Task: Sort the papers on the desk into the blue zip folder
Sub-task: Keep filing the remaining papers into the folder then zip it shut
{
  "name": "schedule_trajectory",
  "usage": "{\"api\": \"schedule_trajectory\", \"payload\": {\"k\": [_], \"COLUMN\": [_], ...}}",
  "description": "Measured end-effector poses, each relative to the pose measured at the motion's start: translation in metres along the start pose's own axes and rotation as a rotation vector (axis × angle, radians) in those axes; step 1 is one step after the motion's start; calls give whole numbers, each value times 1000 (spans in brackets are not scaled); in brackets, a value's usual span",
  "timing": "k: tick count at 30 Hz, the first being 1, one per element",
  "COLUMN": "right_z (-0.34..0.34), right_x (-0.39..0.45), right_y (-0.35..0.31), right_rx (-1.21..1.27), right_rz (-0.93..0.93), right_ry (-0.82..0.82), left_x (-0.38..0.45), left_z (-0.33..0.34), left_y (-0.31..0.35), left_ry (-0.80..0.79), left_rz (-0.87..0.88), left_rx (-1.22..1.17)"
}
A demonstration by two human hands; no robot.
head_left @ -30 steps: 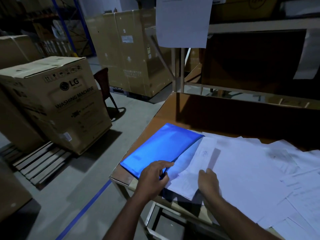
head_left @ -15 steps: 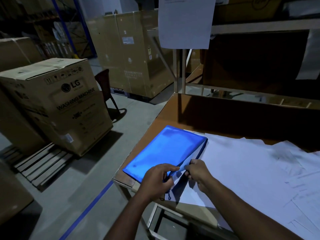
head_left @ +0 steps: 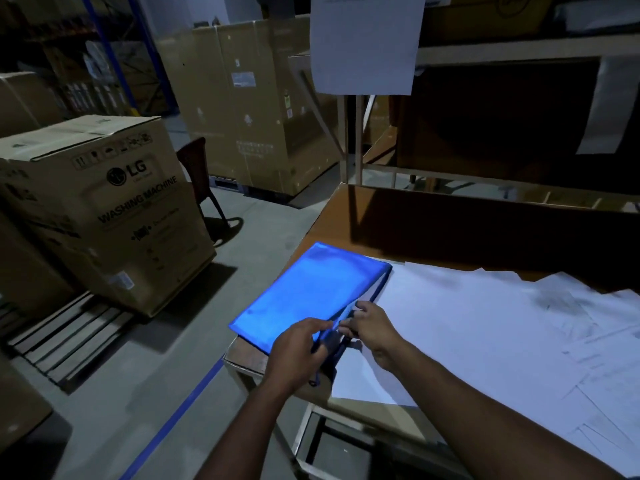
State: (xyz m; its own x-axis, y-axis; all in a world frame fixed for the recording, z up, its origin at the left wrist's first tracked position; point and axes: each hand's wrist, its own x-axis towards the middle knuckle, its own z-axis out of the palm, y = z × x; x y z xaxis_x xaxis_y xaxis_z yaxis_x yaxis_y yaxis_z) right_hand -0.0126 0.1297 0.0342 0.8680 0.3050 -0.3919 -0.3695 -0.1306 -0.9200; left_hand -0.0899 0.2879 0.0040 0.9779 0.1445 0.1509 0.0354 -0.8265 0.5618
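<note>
The blue zip folder (head_left: 308,296) lies flat on the left end of the brown desk (head_left: 332,216). My left hand (head_left: 298,351) presses down on its near right corner. My right hand (head_left: 372,329) pinches the folder's right zip edge close beside the left hand; the zip pull itself is too small to make out. A dark cord hangs down from the near corner. White papers (head_left: 485,334) lie spread over the desk to the right of the folder, and the nearest sheet touches the folder's right edge.
An LG washing machine carton (head_left: 104,209) stands on a wooden pallet (head_left: 59,341) to the left. More tall cartons (head_left: 249,109) and a dark chair (head_left: 201,174) are behind it. A paper sheet (head_left: 365,43) hangs above the desk. Blue floor tape (head_left: 173,417) runs past the desk's corner.
My right hand left the loose sheets and moved to the folder's right edge, then slid a little farther along it. The sheets sticking out of the folder are no longer visible.
</note>
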Motion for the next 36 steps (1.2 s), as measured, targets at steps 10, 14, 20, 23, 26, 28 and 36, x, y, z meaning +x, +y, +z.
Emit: {"api": "schedule_trajectory", "payload": {"k": [10,14,20,23,26,28,36], "right_z": [-87,-114,-131,-135,-134,-133,-134], "right_x": [-42,-62,-82,-85,-89,-89,-89], "right_y": [60,82,88,91,92,90,94], "right_rx": [-1025,-1061,-1057,-1052,-977,-973,-1093], "right_rz": [-97,-15,-159,-135,-118,-136,-257], "right_ry": [445,552,685,649,618,633,659], "left_x": [28,37,40,37,33,30,27], "left_z": [29,50,82,90,94,98,109], "left_y": [17,44,73,77,83,90,125], "left_ry": [104,76,-151,-209,-244,-294,-475], "left_rz": [79,181,198,199,201,177,-47], "left_rx": [-53,-100,-209,-196,-119,-122,-730]}}
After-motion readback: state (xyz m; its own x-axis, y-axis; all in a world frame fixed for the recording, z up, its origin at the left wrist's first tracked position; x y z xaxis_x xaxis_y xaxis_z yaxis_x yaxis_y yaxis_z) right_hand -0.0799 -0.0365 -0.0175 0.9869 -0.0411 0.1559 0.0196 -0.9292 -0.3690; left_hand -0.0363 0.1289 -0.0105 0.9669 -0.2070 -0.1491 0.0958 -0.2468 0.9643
